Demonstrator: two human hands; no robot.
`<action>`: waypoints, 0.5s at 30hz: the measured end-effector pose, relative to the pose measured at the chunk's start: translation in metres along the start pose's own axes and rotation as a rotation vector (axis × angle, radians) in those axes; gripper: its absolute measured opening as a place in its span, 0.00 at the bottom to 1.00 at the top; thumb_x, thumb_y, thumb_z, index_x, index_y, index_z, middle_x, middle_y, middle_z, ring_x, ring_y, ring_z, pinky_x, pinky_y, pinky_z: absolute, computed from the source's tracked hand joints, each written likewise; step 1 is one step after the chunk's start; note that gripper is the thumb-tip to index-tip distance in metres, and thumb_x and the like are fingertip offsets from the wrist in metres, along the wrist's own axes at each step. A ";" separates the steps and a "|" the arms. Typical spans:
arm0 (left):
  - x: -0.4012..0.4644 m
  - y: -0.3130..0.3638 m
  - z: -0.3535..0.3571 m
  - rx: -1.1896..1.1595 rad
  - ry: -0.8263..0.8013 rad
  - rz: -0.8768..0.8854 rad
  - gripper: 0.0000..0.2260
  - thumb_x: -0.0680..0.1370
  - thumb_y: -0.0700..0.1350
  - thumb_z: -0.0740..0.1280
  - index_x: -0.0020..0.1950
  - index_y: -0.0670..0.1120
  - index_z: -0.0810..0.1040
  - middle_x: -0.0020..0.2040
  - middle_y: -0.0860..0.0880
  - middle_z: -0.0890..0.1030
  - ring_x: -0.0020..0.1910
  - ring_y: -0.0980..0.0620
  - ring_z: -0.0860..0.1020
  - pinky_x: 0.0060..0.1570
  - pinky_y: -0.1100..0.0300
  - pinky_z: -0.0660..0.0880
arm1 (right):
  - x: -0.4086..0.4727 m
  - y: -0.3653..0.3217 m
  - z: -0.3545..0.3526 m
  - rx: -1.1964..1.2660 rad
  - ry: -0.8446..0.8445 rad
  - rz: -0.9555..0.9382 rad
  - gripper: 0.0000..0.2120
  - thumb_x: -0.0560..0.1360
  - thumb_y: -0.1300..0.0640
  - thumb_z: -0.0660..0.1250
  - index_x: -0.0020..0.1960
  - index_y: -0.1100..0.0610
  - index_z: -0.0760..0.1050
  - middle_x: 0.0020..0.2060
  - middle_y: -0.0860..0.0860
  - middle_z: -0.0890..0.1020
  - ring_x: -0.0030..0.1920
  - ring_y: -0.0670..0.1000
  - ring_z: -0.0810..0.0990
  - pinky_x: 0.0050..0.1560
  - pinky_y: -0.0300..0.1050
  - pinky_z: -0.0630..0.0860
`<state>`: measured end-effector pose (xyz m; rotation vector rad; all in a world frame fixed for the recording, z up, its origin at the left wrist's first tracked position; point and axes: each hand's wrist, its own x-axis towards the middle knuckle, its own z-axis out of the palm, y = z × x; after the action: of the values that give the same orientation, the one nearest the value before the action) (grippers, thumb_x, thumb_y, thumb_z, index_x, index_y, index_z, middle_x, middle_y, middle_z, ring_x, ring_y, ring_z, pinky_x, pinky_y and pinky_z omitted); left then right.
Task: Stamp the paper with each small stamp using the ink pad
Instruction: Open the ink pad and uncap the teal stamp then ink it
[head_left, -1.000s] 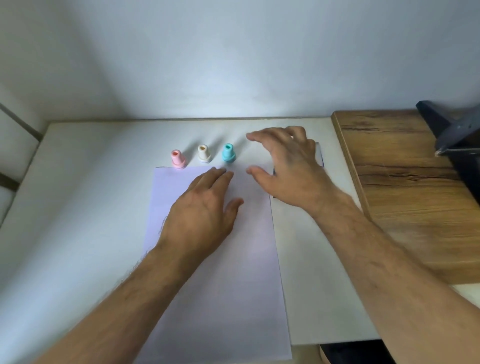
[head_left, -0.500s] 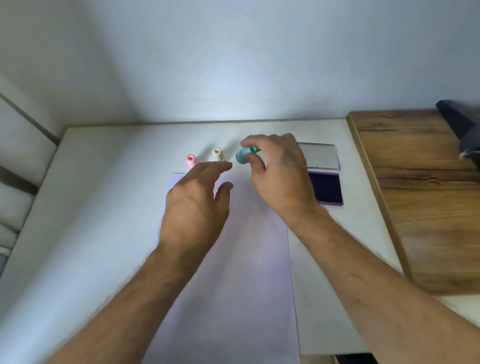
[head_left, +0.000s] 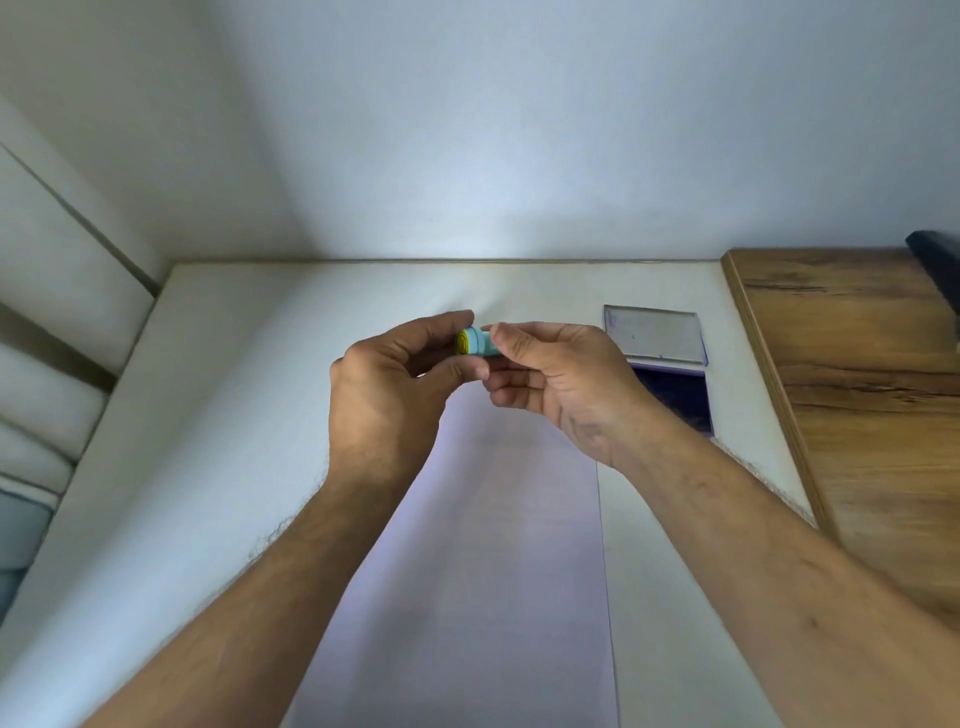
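Note:
I hold a small blue stamp (head_left: 475, 343) sideways above the table, its yellow face turned to the left. My right hand (head_left: 550, 379) pinches its body, and my left hand (head_left: 395, 384) has its thumb and fingers at the yellow end. Beneath both hands lies a pale sheet of paper (head_left: 483, 571), running toward the near edge. The ink pad (head_left: 675, 400) lies open right of the paper, its dark pad partly behind my right wrist and its clear lid (head_left: 654, 335) folded back behind it. The pink and white stamps are hidden behind my hands.
The white table (head_left: 218, 415) meets a wall at the back. A wooden surface (head_left: 857, 395) adjoins it on the right, with a dark object (head_left: 937, 260) at the far right edge. Pale cushioned panels (head_left: 47, 332) stand to the left.
My right hand picked the blue stamp from the row and lifted it. My left hand left the paper and came up to the stamp. The camera view tilted upward.

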<state>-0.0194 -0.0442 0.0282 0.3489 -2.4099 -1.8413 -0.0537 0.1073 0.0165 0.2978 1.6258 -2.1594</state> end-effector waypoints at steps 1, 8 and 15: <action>0.000 0.000 0.000 -0.005 0.004 -0.012 0.15 0.68 0.41 0.78 0.54 0.49 0.85 0.46 0.55 0.87 0.47 0.62 0.84 0.54 0.64 0.78 | 0.000 0.000 0.000 0.000 -0.001 -0.004 0.07 0.75 0.60 0.70 0.49 0.63 0.83 0.34 0.57 0.85 0.34 0.53 0.83 0.38 0.44 0.81; 0.005 0.002 -0.011 -0.032 0.041 -0.056 0.12 0.68 0.41 0.78 0.49 0.53 0.85 0.41 0.57 0.86 0.41 0.64 0.83 0.42 0.75 0.75 | 0.001 -0.002 -0.004 0.030 0.016 -0.064 0.08 0.74 0.70 0.69 0.50 0.61 0.83 0.40 0.59 0.86 0.40 0.56 0.86 0.44 0.46 0.83; 0.012 -0.029 -0.053 0.121 0.106 -0.129 0.13 0.69 0.49 0.78 0.51 0.58 0.83 0.41 0.55 0.83 0.41 0.57 0.81 0.42 0.64 0.75 | 0.002 0.009 0.000 0.062 0.052 -0.033 0.09 0.73 0.71 0.69 0.52 0.64 0.82 0.39 0.59 0.85 0.40 0.55 0.85 0.43 0.45 0.83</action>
<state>-0.0169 -0.1042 0.0139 0.6086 -2.4851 -1.6811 -0.0510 0.1048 0.0080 0.3506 1.6050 -2.2475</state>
